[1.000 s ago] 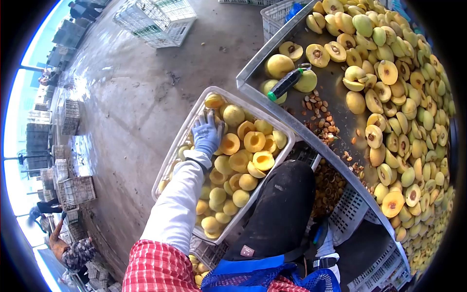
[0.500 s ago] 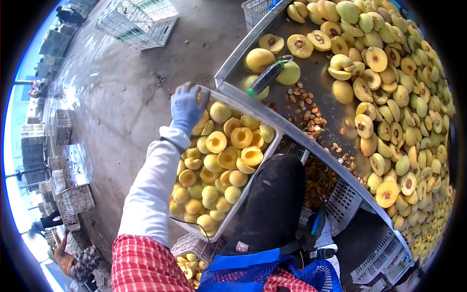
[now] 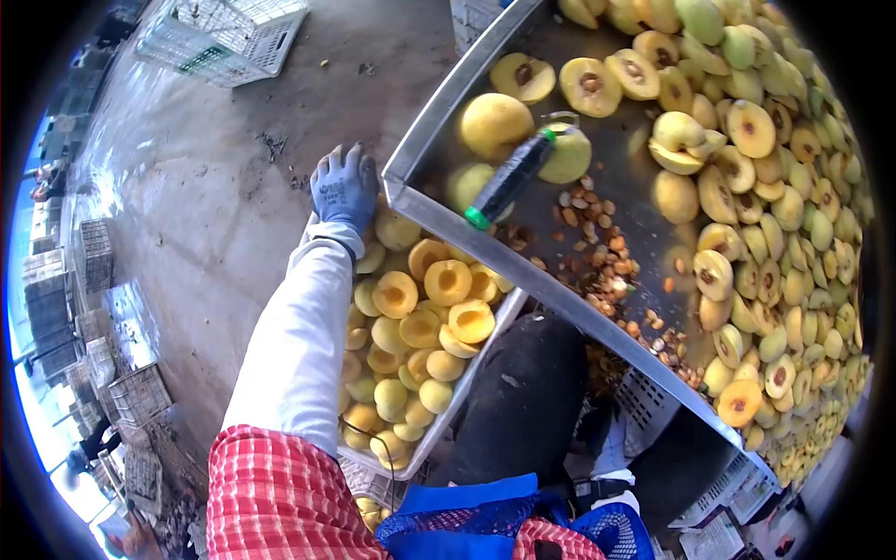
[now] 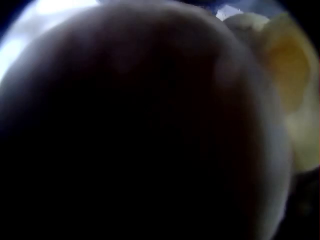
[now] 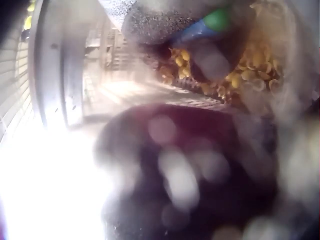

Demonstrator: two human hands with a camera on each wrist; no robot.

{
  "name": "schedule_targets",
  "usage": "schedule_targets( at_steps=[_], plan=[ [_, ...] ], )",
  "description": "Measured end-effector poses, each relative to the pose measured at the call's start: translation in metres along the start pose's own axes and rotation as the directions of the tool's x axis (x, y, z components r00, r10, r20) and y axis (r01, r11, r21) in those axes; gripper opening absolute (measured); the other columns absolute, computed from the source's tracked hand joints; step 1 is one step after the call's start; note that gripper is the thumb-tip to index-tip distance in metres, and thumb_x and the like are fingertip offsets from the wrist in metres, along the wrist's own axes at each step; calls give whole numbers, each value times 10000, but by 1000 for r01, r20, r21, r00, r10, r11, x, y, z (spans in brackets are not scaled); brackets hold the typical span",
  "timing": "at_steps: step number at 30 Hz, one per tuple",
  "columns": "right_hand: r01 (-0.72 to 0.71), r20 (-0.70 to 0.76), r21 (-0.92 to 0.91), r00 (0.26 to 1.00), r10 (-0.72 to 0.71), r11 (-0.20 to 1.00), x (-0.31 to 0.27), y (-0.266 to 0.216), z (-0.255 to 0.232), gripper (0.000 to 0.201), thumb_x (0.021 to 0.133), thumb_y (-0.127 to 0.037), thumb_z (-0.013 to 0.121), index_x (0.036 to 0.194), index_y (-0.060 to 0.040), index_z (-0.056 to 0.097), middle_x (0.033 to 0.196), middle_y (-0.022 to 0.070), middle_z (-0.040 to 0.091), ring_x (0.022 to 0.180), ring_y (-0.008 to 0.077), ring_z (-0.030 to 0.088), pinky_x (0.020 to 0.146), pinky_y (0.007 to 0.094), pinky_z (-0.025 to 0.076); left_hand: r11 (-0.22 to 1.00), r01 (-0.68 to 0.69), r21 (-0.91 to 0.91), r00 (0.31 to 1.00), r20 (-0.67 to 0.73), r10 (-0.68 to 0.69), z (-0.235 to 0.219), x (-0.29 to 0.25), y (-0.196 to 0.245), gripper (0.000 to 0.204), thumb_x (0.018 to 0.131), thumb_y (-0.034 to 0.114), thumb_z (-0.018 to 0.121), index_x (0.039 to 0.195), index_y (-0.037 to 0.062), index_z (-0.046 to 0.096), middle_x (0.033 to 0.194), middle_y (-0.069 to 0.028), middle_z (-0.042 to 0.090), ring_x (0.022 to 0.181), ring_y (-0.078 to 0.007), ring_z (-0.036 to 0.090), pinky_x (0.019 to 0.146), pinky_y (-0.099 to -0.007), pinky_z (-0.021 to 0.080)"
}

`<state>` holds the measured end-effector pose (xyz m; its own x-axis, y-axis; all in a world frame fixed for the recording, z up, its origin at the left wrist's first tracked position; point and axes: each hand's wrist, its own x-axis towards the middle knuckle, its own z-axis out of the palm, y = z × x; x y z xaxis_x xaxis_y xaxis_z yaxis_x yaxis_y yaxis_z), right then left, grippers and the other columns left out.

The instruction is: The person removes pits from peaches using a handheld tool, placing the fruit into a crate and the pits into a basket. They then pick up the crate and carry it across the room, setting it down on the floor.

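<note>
In the head view my gloved left hand (image 3: pixel 343 189) is at the far corner of a white plastic crate (image 3: pixel 504 313), its fingers gripping over the rim. Pitted yellow peach halves (image 3: pixel 448 280) fill the crate, and its right side reaches under the metal table's edge. The left wrist view is mostly blocked by a dark round shape, with a blurred peach half (image 4: pixel 292 75) at its right. Low beside my leg, my right hand in a grey glove (image 5: pixel 150 22) holds a tool with a blue and green handle (image 5: pixel 217 20); its working end is hidden.
A metal table (image 3: pixel 644 154) bears heaped halved peaches (image 3: pixel 793 233), loose pits (image 3: pixel 602 252) and a black-handled tool with green ends (image 3: pixel 513 177). My knee (image 3: pixel 523 373) is against the crate's near side. An upturned white crate (image 3: pixel 224 42) lies on the wet floor.
My left hand has gone from lying on the peaches to the crate's far corner. The crate has shifted right, further under the table's edge. The head view has turned somewhat.
</note>
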<state>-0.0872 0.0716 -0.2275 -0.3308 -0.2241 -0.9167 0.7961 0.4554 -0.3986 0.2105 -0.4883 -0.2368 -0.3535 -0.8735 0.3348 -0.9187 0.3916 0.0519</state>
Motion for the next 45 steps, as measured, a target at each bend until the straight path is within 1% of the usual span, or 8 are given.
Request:
schedule_targets(
  at_steps=[7, 14, 16, 27, 33, 37, 41, 45],
  plan=[
    [395, 165, -126, 913, -374, 910, 20, 16, -54, 238, 950, -221, 530, 1133, -81, 589, 726, 73, 611, 600, 212, 593, 547, 314, 490, 926, 160, -342, 985, -4, -171, -19, -8, 11, 521, 836, 456, 582, 1232, 120, 549, 1311, -162, 495, 1227, -334, 432, 994, -467, 369],
    [177, 252, 218, 940, -231, 960, -38, -21, -29, 363, 959, -402, 458, 1138, -113, 584, 762, 138, 648, 588, 271, 641, 473, 372, 530, 854, -445, -270, 859, 142, 493, -135, -211, 134, 466, 766, 234, 638, 1220, 181, 551, 1238, -71, 524, 1118, -282, 510, 858, -417, 457],
    [345, 143, -312, 938, -316, 885, -41, -21, -14, 484, 922, -526, 437, 1159, -114, 527, 742, 168, 645, 534, 323, 621, 458, 445, 531, 911, -342, -229, 926, 83, 368, -133, -234, 144, 451, 783, 222, 609, 1226, 171, 537, 1206, -69, 536, 1107, -270, 515, 846, -406, 461],
    [266, 169, -122, 955, -245, 956, -85, -38, 10, 423, 848, -527, 623, 981, -139, 519, 617, 23, 536, 441, 170, 536, 380, 321, 460, 941, -56, -332, 924, 340, 175, -148, -220, 113, 467, 718, 256, 718, 1115, 100, 529, 997, -109, 577, 974, -288, 578, 795, -388, 502],
    [252, 120, -89, 963, -241, 963, -94, -33, 11, 432, 837, -546, 631, 966, -153, 508, 610, 5, 506, 452, 150, 515, 385, 285, 432, 186, 795, -578, 580, 813, 48, -179, -240, 60, 451, 848, 282, 668, 1235, 75, 562, 1011, -68, 651, 869, -163, 624, 766, -289, 504],
    [323, 112, -194, 945, -307, 926, -97, -32, 10, 439, 836, -557, 626, 949, -155, 492, 613, 12, 498, 458, 147, 503, 390, 277, 417, -293, 805, -516, 545, 838, 20, -176, -278, 26, 382, 898, 253, 642, 1246, 108, 577, 1033, 7, 612, 838, -84, 573, 680, -224, 488],
    [231, 138, -162, 968, -210, 959, -92, -29, 6, 433, 838, -567, 614, 926, -164, 483, 599, 21, 479, 442, 152, 480, 386, 277, 400, 884, 397, -246, 850, 462, -254, -155, -291, 23, 370, 869, 358, 621, 1182, 161, 623, 984, -80, 612, 861, -258, 609, 736, -363, 508],
    [237, 78, -255, 971, -225, 937, -91, -28, 7, 486, 807, -620, 610, 916, -164, 484, 590, 28, 464, 441, 159, 470, 387, 282, 397, 974, 138, -182, 986, 115, -118, -177, -274, 50, 507, 842, 428, 596, 1278, 173, 544, 1263, -86, 527, 1145, -287, 500, 967, -425, 394]
  ],
)
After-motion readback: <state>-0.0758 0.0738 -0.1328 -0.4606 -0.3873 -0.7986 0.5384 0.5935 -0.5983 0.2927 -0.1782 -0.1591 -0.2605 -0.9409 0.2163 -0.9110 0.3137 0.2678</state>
